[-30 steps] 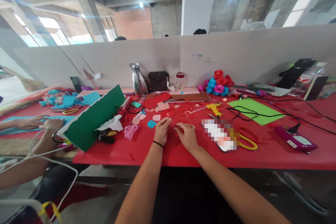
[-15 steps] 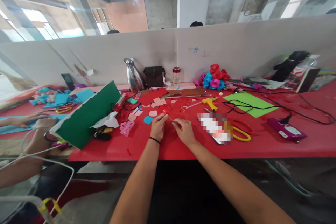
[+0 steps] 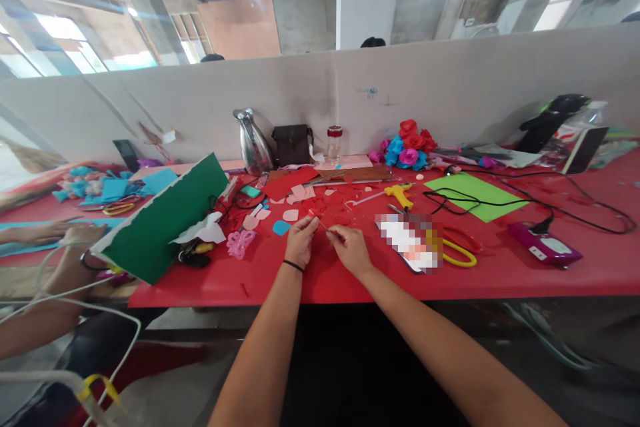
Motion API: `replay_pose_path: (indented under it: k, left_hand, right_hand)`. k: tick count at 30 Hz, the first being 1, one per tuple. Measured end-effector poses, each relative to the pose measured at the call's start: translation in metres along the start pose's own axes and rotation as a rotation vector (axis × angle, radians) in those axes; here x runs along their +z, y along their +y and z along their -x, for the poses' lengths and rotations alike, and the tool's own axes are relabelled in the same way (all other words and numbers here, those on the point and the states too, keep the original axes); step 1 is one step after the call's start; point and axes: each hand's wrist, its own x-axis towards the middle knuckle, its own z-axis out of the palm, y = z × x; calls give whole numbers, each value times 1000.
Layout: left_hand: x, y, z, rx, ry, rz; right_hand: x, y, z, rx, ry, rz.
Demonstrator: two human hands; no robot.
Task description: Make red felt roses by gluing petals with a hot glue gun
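Near the front middle of the red table (image 3: 280,283), my left hand (image 3: 301,241) pinches a small red paper piece (image 3: 314,212). A thin stick (image 3: 323,224) runs from it toward my right hand (image 3: 350,248), whose fingertips are closed on the stick's other end. Pink paper petals (image 3: 291,215) and a blue paper piece (image 3: 281,227) lie beyond my left hand. To the right of my right hand are a phone (image 3: 405,240) with a blurred screen and yellow-and-red scissors (image 3: 459,255). A yellow glue gun (image 3: 399,196) rests behind the phone.
A green board (image 3: 170,227) stands tilted at left, with another person's hands (image 3: 83,237) beyond it. Paper flowers (image 3: 410,145), a steel flask (image 3: 253,143), a dark bag (image 3: 293,145) and a jar (image 3: 335,143) stand at the back. Black cable crosses green paper (image 3: 480,197) to a purple box (image 3: 544,245).
The view has shifted very slightly. Both my hands keep nearly the same pose, still holding the red piece and stick.
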Motion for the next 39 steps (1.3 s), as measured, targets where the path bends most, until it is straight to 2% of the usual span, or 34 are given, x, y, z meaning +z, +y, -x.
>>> replay_pose_path:
  k: [23,33,39]
  left_hand:
    - [0,2,1,-5,-19,-12]
    - [-6,1,-8,36,155,75]
    - [-8,1,-5,21,61,48]
  right_hand:
    - [0,0,1,-9,16,-71]
    - [0,1,1,-3,55,-32]
    - [3,5,2,-9,96,70]
